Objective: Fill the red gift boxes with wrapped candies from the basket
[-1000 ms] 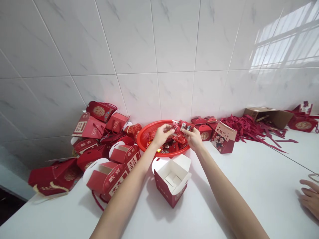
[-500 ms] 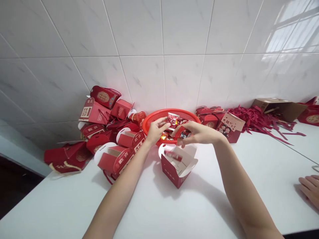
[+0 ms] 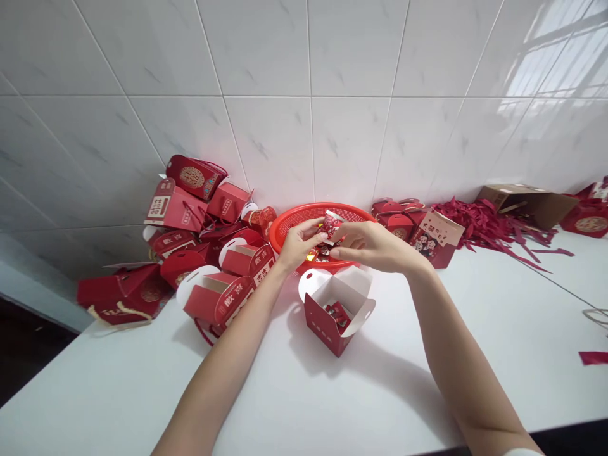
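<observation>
My left hand is closed on a small red candy packet, pinched between thumb and fingers over the red plastic basket. Beside the packet is my right hand, thumb and fingers apart around its right side; whether they touch it I cannot tell. More wrapped candies lie in the basket, partly hidden by my hands. In front of the basket stands an open red gift box with white inner walls and flaps up. Small red packets lie inside it.
Red gift boxes are piled on the left against the tiled wall. More boxes, a heap of dark red ribbons and an open cardboard box stand on the right. A red strip lies at the table's right edge.
The red packet falling from my right hand now lies in the gift box. My right hand has moved up to the packet in my left hand. Another person's hand has left the right edge.
</observation>
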Demonstrator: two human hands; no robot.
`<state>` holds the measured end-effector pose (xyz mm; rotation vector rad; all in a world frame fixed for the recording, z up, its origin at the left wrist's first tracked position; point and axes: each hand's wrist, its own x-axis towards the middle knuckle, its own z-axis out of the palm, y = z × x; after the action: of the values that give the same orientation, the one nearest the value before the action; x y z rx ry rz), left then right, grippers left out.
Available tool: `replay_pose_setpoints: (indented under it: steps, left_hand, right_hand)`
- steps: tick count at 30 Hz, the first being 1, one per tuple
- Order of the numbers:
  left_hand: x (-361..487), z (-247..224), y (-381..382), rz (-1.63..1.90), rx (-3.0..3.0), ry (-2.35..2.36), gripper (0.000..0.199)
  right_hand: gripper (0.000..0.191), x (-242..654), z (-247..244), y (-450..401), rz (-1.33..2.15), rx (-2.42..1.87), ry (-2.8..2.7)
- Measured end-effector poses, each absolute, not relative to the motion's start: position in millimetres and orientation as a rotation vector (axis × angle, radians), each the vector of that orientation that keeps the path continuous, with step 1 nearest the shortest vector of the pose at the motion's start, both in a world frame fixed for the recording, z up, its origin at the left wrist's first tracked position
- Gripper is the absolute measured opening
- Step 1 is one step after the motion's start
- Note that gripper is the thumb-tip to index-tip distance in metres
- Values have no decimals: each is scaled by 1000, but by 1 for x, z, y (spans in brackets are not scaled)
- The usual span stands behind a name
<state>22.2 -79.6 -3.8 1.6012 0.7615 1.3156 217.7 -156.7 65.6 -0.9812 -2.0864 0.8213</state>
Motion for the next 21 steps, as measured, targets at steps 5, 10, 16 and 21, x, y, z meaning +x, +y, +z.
replay_pose_setpoints:
  steps: [5, 10, 16, 21]
  left_hand:
    - [26, -1, -86, 1328, 1683, 716, 66]
    - [26, 12, -102, 1500, 2045, 819, 34]
    - [25, 30, -116, 1790, 2350, 638, 25]
    - [23, 38, -122, 1843, 2293, 610, 27]
  right_hand:
    - [34, 218, 66, -153, 817, -1191, -1694]
    - [42, 215, 65, -150, 943, -1089, -1650]
    - [46, 218, 70, -155, 970, -929, -1619]
    - [49, 220, 72, -156, 1076, -722, -1581]
